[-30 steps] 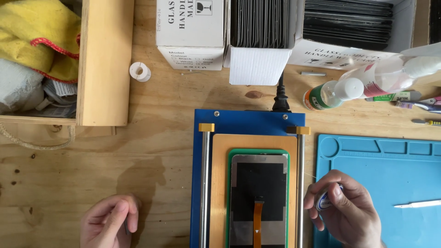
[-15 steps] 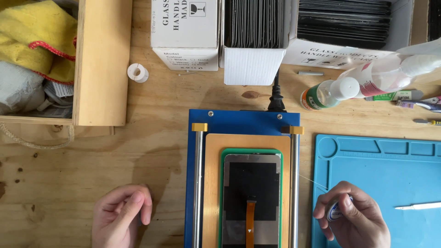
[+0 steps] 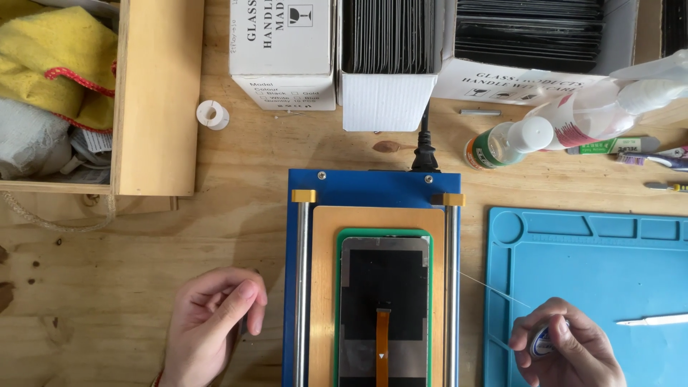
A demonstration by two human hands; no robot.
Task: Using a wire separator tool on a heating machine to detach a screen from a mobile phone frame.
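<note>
Up top, open white cardboard boxes hold stacked black panels; a wooden crate holds a yellow cloth. Right hand, over the blue mat, pinches a small wire spool, thin wire running to the blue heating plate carrying a phone screen. Left hand loosely curled on the bench, grip empty.

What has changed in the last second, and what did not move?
The right hand, holding a small spool, moved from beside the blue machine onto the teal mat, drawing out a thin wire. The left hand shifted slightly right. The phone screen and bottles stayed.
</note>
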